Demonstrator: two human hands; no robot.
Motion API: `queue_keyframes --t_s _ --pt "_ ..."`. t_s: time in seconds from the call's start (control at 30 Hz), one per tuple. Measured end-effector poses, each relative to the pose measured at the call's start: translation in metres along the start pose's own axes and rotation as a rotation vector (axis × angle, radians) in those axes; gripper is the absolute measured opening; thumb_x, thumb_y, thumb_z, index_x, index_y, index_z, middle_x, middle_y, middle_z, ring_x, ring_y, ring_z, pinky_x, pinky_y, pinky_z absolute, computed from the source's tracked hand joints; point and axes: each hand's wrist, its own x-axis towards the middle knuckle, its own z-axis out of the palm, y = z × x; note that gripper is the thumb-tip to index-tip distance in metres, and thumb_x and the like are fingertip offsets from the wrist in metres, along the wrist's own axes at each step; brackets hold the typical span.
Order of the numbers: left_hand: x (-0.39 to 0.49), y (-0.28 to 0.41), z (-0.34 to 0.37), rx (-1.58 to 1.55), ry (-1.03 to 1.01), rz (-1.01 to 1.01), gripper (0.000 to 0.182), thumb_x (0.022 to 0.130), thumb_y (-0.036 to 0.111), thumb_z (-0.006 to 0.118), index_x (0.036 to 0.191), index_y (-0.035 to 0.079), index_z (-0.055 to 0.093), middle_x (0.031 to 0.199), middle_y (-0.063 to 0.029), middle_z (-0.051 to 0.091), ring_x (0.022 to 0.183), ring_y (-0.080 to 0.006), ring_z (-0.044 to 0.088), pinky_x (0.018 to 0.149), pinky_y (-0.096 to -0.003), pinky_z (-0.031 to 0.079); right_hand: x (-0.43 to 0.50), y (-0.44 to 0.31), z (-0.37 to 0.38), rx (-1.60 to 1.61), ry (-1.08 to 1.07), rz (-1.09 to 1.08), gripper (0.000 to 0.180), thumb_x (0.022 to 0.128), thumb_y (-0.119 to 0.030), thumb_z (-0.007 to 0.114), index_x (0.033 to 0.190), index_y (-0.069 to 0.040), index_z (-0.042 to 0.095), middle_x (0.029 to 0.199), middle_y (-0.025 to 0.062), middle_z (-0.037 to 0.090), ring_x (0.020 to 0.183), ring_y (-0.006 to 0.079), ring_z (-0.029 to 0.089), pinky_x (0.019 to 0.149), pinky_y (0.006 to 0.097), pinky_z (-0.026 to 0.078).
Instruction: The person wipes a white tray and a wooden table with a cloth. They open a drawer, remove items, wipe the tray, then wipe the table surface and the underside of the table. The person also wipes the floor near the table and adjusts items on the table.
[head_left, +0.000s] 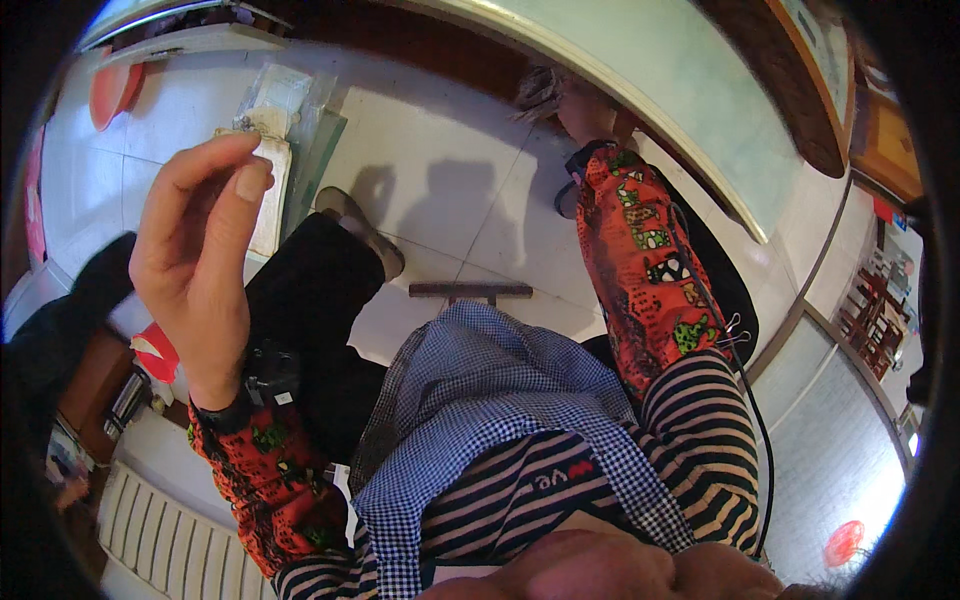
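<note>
My left hand (196, 247) is raised at the left, over the floor, its fingers curled and the thumb near the fingertips. No object shows in it, though whether the tips touch or pinch something thin cannot be told. At the upper right, beside the table edge, my right hand (587, 116) is in shadow. Its fingers seem closed on a bundle of thin greyish strands (541, 91). Red patterned sleeve covers, the right one (637, 255) and the left one (274, 480), are on both forearms. A checked apron (480, 375) covers my lap.
A pale-green tabletop (675, 90) curves across the upper right. On the tiled floor, a worn pale board (274, 206) lies beside clear plastic sheeting (319, 112). A red plastic vessel (114, 94) stands farther left. Along my right arm runs a black cable (759, 420), near a binder clip (735, 330).
</note>
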Motion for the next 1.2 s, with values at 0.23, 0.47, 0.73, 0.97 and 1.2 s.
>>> queue_keyframes --t_s 0.23,0.47,0.73,0.97,1.2 --pt "0.003 -0.018 -0.006 -0.031 -0.052 0.031 0.021 0.092 0.003 0.06 0.111 -0.004 0.062 0.101 -0.0078 0.064 0.094 -0.0138 0.061 0.088 -0.0258 0.046 -0.017 0.031 -0.018 -0.237 -0.147 -0.02 0.054 0.088 -0.03 0.051 0.141 -0.024 0.042 0.13 0.0175 0.056 0.12 0.0392 0.053 0.1 0.0549 0.041" --pt "0.001 -0.013 -0.008 0.028 -0.116 0.042 0.021 0.093 0.005 0.059 0.112 -0.003 0.062 0.103 -0.0084 0.064 0.094 -0.015 0.061 0.088 -0.0269 0.047 -0.001 0.029 0.0 -0.144 -0.011 -0.206 0.056 0.085 -0.017 0.057 0.139 -0.025 0.044 0.135 0.0128 0.053 0.12 0.0374 0.051 0.095 0.0611 0.04" --pt "0.005 -0.024 -0.013 0.057 -0.128 0.026 0.022 0.093 0.006 0.059 0.113 -0.003 0.062 0.103 -0.0081 0.064 0.096 -0.0145 0.061 0.089 -0.0261 0.046 -0.012 0.081 0.017 0.004 0.048 -0.093 0.052 0.084 -0.016 0.053 0.135 -0.023 0.048 0.135 0.0138 0.052 0.115 0.0393 0.055 0.093 0.0486 0.048" --pt "0.011 -0.03 -0.014 0.02 -0.106 0.008 0.021 0.092 0.005 0.059 0.112 -0.003 0.062 0.103 -0.0079 0.064 0.097 -0.0137 0.061 0.088 -0.025 0.047 -0.036 0.105 0.005 0.218 -0.051 0.128 0.047 0.084 -0.024 0.057 0.131 -0.016 0.056 0.129 0.0188 0.057 0.117 0.0351 0.056 0.095 0.0455 0.046" --pt "0.02 -0.011 -0.005 -0.021 -0.109 0.007 0.02 0.091 0.003 0.06 0.111 -0.002 0.064 0.102 -0.0061 0.065 0.095 -0.0124 0.061 0.086 -0.0236 0.047 -0.015 0.052 0.021 -0.052 0.218 -0.034 0.053 0.078 -0.021 0.061 0.131 -0.016 0.055 0.128 0.0195 0.058 0.12 0.0359 0.054 0.1 0.0475 0.043"
